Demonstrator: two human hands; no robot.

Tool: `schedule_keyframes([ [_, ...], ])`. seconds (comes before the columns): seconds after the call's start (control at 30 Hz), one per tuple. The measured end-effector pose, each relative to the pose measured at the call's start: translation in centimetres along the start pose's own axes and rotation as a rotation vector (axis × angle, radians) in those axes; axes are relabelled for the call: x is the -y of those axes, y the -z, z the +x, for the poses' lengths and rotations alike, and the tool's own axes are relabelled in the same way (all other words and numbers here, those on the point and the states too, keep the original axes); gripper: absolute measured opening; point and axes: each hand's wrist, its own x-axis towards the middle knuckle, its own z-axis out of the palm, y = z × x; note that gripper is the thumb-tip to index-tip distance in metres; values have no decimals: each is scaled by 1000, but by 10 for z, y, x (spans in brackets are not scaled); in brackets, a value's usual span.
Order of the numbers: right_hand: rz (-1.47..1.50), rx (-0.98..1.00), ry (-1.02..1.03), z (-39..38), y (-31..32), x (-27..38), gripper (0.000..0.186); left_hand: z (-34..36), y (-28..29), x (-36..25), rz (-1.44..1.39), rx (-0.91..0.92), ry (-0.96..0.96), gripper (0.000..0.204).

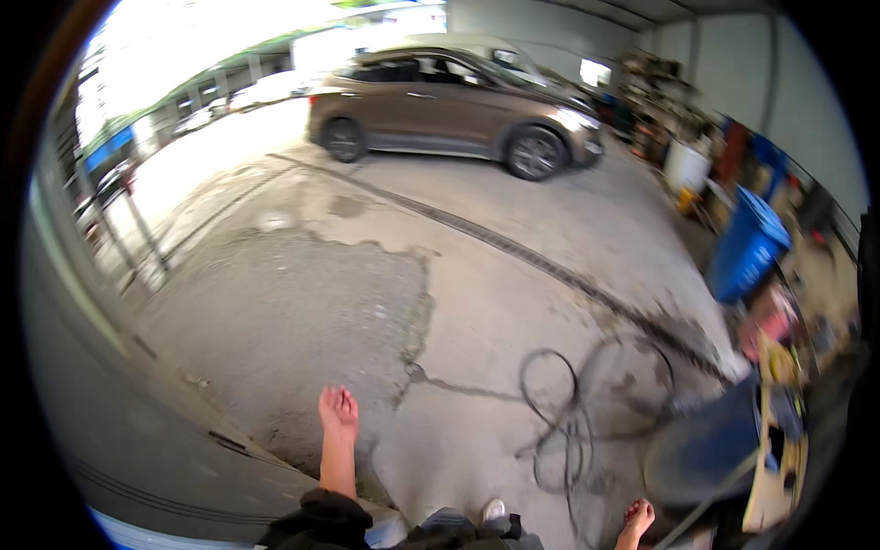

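My left hand (339,410) is held out over the rough concrete floor, palm up, its fingers loosely bent and apart with nothing in them. Low at the right, my right hand (639,515) has its fingers curled in, and I see nothing in it. A dark hose (573,417) lies in loose loops on the floor between my hands, touched by neither. Close beside my right hand stands a large dark blue drum (701,445). My white shoe (494,508) shows at the bottom.
A brown car (440,105) stands ahead, side-on. A drain grate (513,247) crosses the floor diagonally. Along the right wall are a blue bin (749,247), a white barrel (686,168), a wooden frame (775,467) and cluttered shelves (655,87). A grey wall (137,431) rises at the left.
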Motion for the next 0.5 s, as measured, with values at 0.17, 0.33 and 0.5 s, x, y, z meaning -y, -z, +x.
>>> schedule_keyframes([
  [0.17,-386,446,14,15,-300,-2,30,60,113,-79,-163,-149,-238,14],
  [0.33,-802,825,362,7,-548,-51,37,111,186,-96,-345,-458,-293,19],
  [0.5,-1396,557,655,65,-648,-158,40,188,152,-108,-315,-562,-259,13],
])
